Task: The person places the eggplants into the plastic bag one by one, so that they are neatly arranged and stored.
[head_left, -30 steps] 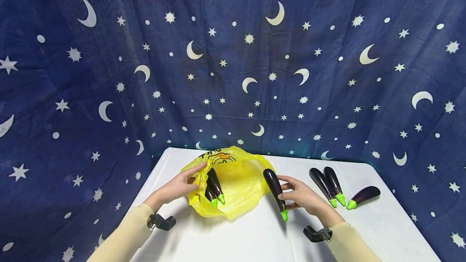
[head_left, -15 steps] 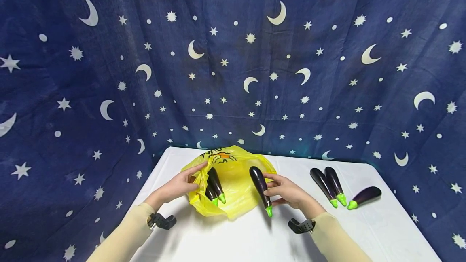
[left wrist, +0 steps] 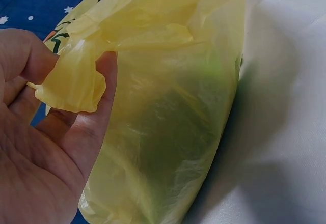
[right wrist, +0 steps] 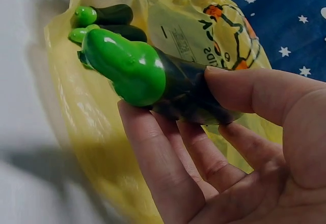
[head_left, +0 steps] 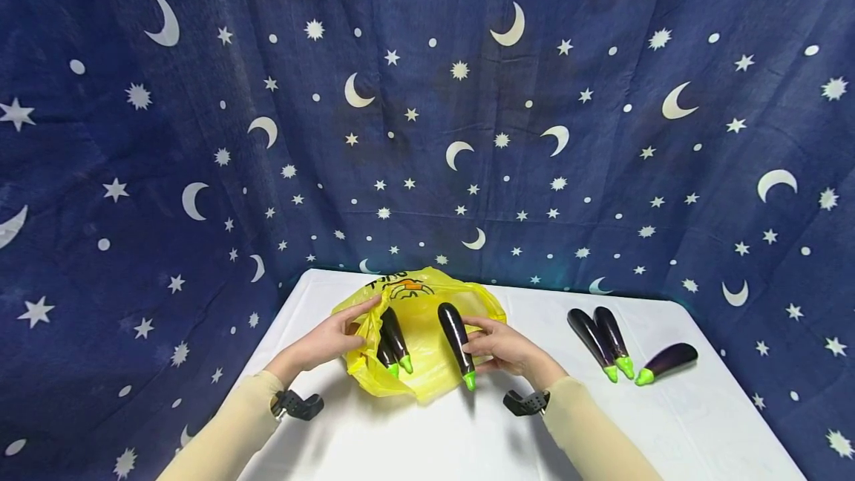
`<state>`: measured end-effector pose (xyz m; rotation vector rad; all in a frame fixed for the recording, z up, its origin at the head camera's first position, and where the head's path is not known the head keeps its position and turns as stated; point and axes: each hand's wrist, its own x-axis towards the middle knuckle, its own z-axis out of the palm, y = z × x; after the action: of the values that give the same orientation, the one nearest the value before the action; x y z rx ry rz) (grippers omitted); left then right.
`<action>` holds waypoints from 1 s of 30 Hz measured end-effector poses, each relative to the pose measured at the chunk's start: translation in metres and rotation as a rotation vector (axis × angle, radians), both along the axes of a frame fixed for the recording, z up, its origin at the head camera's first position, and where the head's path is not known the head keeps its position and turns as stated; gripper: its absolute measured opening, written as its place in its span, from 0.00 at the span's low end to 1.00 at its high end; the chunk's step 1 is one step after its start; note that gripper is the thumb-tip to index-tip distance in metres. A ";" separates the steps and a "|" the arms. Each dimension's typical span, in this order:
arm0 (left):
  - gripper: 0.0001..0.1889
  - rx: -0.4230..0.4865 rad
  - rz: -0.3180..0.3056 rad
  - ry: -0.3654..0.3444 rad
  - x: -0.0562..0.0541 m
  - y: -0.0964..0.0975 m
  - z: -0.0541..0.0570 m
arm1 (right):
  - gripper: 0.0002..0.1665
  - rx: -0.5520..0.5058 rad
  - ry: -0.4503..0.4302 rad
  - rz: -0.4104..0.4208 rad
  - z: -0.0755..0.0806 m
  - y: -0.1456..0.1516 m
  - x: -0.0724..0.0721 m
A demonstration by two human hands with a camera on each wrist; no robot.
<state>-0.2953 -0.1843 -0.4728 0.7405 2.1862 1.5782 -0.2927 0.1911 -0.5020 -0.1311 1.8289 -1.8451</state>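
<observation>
A yellow plastic bag (head_left: 421,325) lies on the table with its mouth spread toward me. My left hand (head_left: 332,340) pinches the bag's left rim; in the left wrist view a fold of yellow plastic (left wrist: 76,81) sits between thumb and fingers. Inside the bag, near that rim, rest two eggplants (head_left: 395,340) with bright green stems. My right hand (head_left: 504,347) holds another eggplant (head_left: 456,340) at the bag's opening, its green end pointing toward me. The right wrist view shows thumb and fingers around its dark body, with the green cap (right wrist: 130,68) sticking out.
Three more eggplants lie on the right of the white table (head_left: 414,444): a side-by-side pair (head_left: 601,340) and a single eggplant (head_left: 668,361) at an angle. A dark blue cloth (head_left: 427,95) with moons and stars hangs behind the table.
My right hand has carried its eggplant leftward, from the bag's right edge to in front of its opening. The left hand and the bag have stayed in place.
</observation>
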 end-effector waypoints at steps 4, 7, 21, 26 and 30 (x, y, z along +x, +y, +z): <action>0.44 -0.003 0.005 0.000 0.001 -0.001 0.001 | 0.47 -0.014 -0.014 0.013 -0.001 -0.014 -0.007; 0.44 -0.001 0.000 0.008 0.001 -0.002 0.001 | 0.47 -0.022 -0.019 0.015 -0.003 -0.025 -0.013; 0.45 0.012 0.005 0.015 0.000 0.001 0.000 | 0.45 0.022 0.004 -0.026 -0.014 -0.077 -0.042; 0.45 0.018 0.007 -0.005 0.001 0.001 0.000 | 0.45 0.046 0.049 -0.027 -0.021 -0.088 -0.050; 0.45 0.028 0.010 -0.019 0.001 0.000 0.000 | 0.45 0.138 0.099 -0.051 -0.023 -0.095 -0.055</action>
<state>-0.2939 -0.1839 -0.4731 0.7203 2.1617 1.6177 -0.3475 0.0965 -0.5250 -0.1293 2.0388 -1.7673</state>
